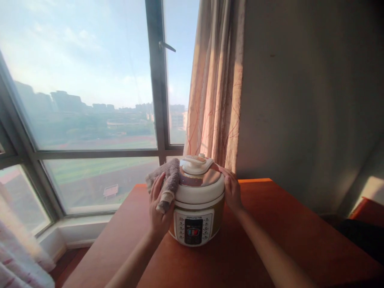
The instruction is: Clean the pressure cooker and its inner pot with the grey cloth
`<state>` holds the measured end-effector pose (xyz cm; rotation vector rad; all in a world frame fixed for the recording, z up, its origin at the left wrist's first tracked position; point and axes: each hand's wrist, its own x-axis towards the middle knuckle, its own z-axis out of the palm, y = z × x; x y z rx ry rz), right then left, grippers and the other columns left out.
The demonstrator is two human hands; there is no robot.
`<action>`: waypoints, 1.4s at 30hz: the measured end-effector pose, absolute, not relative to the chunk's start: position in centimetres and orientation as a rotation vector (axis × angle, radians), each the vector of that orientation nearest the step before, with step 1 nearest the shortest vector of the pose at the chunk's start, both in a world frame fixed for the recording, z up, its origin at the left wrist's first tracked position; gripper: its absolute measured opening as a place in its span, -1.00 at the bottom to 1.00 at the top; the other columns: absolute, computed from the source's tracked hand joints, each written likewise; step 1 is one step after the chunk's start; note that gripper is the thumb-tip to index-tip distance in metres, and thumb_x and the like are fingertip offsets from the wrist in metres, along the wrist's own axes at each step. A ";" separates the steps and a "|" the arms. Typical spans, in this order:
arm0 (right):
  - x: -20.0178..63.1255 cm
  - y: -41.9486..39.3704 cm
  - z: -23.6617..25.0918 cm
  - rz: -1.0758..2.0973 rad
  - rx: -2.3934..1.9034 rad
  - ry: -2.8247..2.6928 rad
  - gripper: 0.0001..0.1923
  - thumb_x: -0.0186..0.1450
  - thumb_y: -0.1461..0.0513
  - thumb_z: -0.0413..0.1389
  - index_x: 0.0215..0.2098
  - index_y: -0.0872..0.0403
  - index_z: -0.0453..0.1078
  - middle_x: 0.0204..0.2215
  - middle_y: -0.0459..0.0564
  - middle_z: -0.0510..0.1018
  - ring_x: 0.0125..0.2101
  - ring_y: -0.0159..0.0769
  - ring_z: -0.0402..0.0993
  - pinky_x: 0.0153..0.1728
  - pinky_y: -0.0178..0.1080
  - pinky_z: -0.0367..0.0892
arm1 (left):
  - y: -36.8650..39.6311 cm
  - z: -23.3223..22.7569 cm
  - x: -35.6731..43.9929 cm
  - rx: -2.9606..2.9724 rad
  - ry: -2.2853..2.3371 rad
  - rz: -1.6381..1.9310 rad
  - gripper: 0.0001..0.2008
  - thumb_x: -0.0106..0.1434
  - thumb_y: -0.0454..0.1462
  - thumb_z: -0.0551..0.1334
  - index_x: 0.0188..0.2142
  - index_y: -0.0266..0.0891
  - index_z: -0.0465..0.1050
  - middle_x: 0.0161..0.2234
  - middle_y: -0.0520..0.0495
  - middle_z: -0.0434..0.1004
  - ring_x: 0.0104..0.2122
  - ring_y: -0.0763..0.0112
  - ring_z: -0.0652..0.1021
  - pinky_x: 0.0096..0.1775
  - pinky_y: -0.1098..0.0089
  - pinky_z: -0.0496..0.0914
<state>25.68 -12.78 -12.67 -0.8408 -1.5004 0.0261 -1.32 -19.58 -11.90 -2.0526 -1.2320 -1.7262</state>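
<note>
Keep your left hand [158,208] clamped on the cloth [168,182] at nine o'clock; right hand [232,190], fingers together, steadies the cooker [198,200].

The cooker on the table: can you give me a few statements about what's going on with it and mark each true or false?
1. The left hand presses a grey cloth against the cooker. True.
2. The right hand is lifted clear of the cooker. False: it rests on the lid's right side.
3. The cooker stands on a wooden table. True.
4. The lid is off. False: it sits on the cooker.
5. The curtain covers the whole window. False: it hangs bunched at the window's right.
</note>
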 end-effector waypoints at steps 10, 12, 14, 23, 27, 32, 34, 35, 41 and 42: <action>26.8 -13.4 -11.2 0.521 -0.819 -1.345 -0.55 0.42 -0.03 -0.04 -0.02 0.06 0.53 0.03 0.11 0.60 0.07 -0.05 0.49 0.12 0.01 0.36 | -22.6 -9.2 2.1 -2.271 -0.942 -0.889 -0.14 0.12 0.00 0.23 0.40 -0.07 0.12 0.42 -0.12 0.05 0.36 -0.17 0.12 0.31 -0.09 -0.10; 26.9 -13.7 -10.5 0.578 -0.811 -1.315 -0.56 0.39 -0.03 0.00 -0.04 0.06 0.53 0.03 0.09 0.61 0.06 -0.04 0.50 0.11 0.00 0.37 | -22.9 -8.7 3.2 -2.285 -0.987 -0.847 -0.13 0.09 -0.03 0.26 0.40 -0.08 0.13 0.43 -0.10 0.05 0.36 -0.17 0.12 0.31 -0.10 -0.14; 26.9 -14.2 -9.8 0.589 -0.807 -1.320 -0.57 0.37 -0.03 0.02 -0.03 0.05 0.53 0.04 0.08 0.60 0.07 -0.03 0.49 0.13 0.00 0.36 | -23.3 -8.4 4.6 -2.297 -1.025 -0.835 -0.15 0.10 -0.05 0.26 0.39 -0.09 0.15 0.43 -0.10 0.05 0.36 -0.17 0.11 0.32 -0.11 -0.16; 25.9 -19.9 -5.2 0.036 -0.866 -1.683 -0.70 0.39 0.15 0.02 -0.02 -0.03 0.52 0.07 0.05 0.56 0.10 -0.07 0.45 0.19 0.05 0.32 | -23.0 -8.2 12.8 -2.364 -1.051 -0.771 -0.22 0.17 -0.15 0.26 0.36 -0.31 0.18 0.37 -0.35 0.16 0.36 -0.21 0.12 0.32 -0.17 -0.02; 25.5 -21.3 -5.1 -0.146 -1.007 -1.724 -0.69 0.39 0.18 0.01 -0.03 -0.03 0.54 -0.01 0.07 0.60 0.02 -0.03 0.50 0.12 0.08 0.39 | -21.6 -9.1 16.9 -2.301 -1.181 -0.917 -0.35 0.35 -0.26 0.12 0.39 -0.36 0.10 0.31 -0.41 0.25 0.33 -0.17 0.22 0.32 -0.19 0.08; 25.7 -21.1 -6.9 -0.206 -1.131 -1.740 -0.67 0.37 0.07 0.10 0.01 -0.02 0.53 -0.02 0.11 0.60 -0.03 0.05 0.53 0.04 0.09 0.43 | -22.4 -11.7 17.7 -2.395 -1.037 -0.928 -0.39 0.37 -0.34 0.06 0.40 -0.14 0.11 0.34 -0.21 0.24 0.33 -0.08 0.23 0.26 -0.17 0.23; 25.7 -21.0 -7.8 -0.191 -1.165 -1.738 -0.59 0.35 0.01 0.12 0.08 0.00 0.48 0.01 0.16 0.58 0.00 0.10 0.52 0.04 0.11 0.42 | -23.8 -12.3 16.4 -2.527 -0.711 -0.778 -0.47 0.38 -0.27 0.07 0.33 -0.27 0.24 0.34 -0.28 0.24 0.33 -0.10 0.23 0.24 -0.15 0.25; 25.5 -20.9 -8.3 -0.181 -1.181 -1.736 -0.53 0.34 -0.02 0.13 0.12 0.02 0.45 0.04 0.19 0.56 0.04 0.14 0.49 0.06 0.14 0.40 | -24.5 -12.4 15.5 -2.572 -0.627 -0.745 -0.53 0.39 -0.26 0.08 0.26 -0.29 0.33 0.28 -0.30 0.34 0.28 -0.06 0.31 0.21 -0.09 0.30; 22.1 -20.3 -11.4 -0.192 -1.133 -1.601 -0.05 0.19 -0.18 0.25 0.37 0.07 0.11 0.29 0.33 0.27 0.26 0.37 0.19 0.19 0.36 0.16 | -27.0 -11.3 9.9 -2.716 -0.328 -0.966 -0.90 0.24 -0.34 0.15 -0.32 -0.19 0.45 -0.45 -0.01 0.57 -0.42 0.34 0.56 -0.29 0.31 0.44; 21.3 -20.1 -11.6 -0.206 -1.126 -1.568 0.02 0.16 -0.20 0.25 0.40 0.08 0.05 0.32 0.36 0.20 0.28 0.41 0.11 0.20 0.41 0.10 | -27.0 -11.1 9.1 -2.664 -0.322 -1.049 -0.90 0.22 -0.35 0.13 -0.37 -0.18 0.41 -0.54 0.01 0.49 -0.52 0.37 0.49 -0.38 0.32 0.40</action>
